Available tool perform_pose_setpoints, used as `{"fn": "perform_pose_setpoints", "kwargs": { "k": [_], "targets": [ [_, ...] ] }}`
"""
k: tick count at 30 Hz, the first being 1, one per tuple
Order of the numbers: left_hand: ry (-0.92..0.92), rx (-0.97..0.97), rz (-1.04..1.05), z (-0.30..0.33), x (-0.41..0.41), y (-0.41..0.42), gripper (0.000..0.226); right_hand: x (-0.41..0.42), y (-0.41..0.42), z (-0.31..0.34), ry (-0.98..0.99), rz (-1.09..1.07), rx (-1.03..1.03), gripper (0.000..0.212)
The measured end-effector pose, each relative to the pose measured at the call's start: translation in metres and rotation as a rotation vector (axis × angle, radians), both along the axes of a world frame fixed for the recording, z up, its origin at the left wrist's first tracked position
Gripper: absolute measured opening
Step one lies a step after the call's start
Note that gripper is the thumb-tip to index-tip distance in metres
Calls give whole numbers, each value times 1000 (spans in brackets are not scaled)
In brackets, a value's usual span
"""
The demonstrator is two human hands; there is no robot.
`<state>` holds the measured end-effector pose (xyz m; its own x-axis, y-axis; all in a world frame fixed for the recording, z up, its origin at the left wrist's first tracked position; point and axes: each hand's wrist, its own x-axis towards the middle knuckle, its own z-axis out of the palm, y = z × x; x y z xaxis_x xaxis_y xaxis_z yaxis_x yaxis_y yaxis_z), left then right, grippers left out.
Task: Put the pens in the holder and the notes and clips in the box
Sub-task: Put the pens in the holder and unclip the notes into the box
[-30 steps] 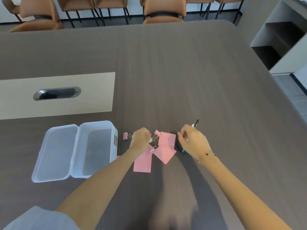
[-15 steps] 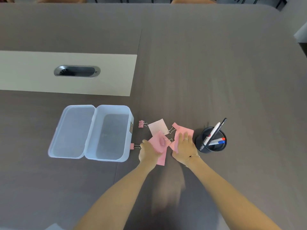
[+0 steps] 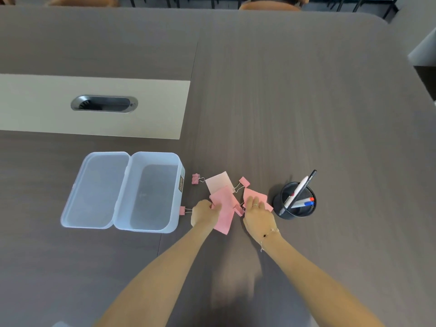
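Observation:
Several pink notes lie on the dark table between a clear plastic box (image 3: 151, 161) with its lid open and a black mesh pen holder (image 3: 295, 208) with several pens (image 3: 297, 192) standing in it. My left hand (image 3: 204, 212) pinches the edge of a pink note (image 3: 224, 208). My right hand (image 3: 257, 214) presses fingers down on another pink note (image 3: 253, 194). A paler note (image 3: 217, 180) lies just beyond. Pink binder clips lie near the box's right side (image 3: 195, 178), by its front corner (image 3: 182, 210), and between the notes (image 3: 243, 182).
A beige inset panel (image 3: 141, 114) with a metal cable grommet (image 3: 103, 103) lies beyond the box. Brown chairs (image 3: 269, 3) stand at the table's far edge. A white shelf unit (image 3: 424, 43) is at the far right.
My right hand left the pen holder and came down onto the notes. My left hand shifted onto a pink note and gripped its edge. The camera tilted down and closer.

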<state>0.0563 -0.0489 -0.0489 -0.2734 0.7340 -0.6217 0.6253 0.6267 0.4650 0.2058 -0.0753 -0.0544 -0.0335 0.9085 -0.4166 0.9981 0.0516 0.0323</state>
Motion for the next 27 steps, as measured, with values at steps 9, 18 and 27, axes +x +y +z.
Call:
{"fn": "perform_pose_setpoints", "kwargs": {
  "k": [9, 18, 27],
  "targets": [
    [-135, 142, 103, 22, -12, 27, 45, 7, 25, 59, 109, -163, 132, 34],
    [-9, 57, 254, 11, 21, 49, 83, 12, 45, 61, 851, -548, 102, 23],
    [-140, -59, -13, 27, 17, 60, 29, 6, 55, 30, 1147, -781, 36, 24]
  ]
}}
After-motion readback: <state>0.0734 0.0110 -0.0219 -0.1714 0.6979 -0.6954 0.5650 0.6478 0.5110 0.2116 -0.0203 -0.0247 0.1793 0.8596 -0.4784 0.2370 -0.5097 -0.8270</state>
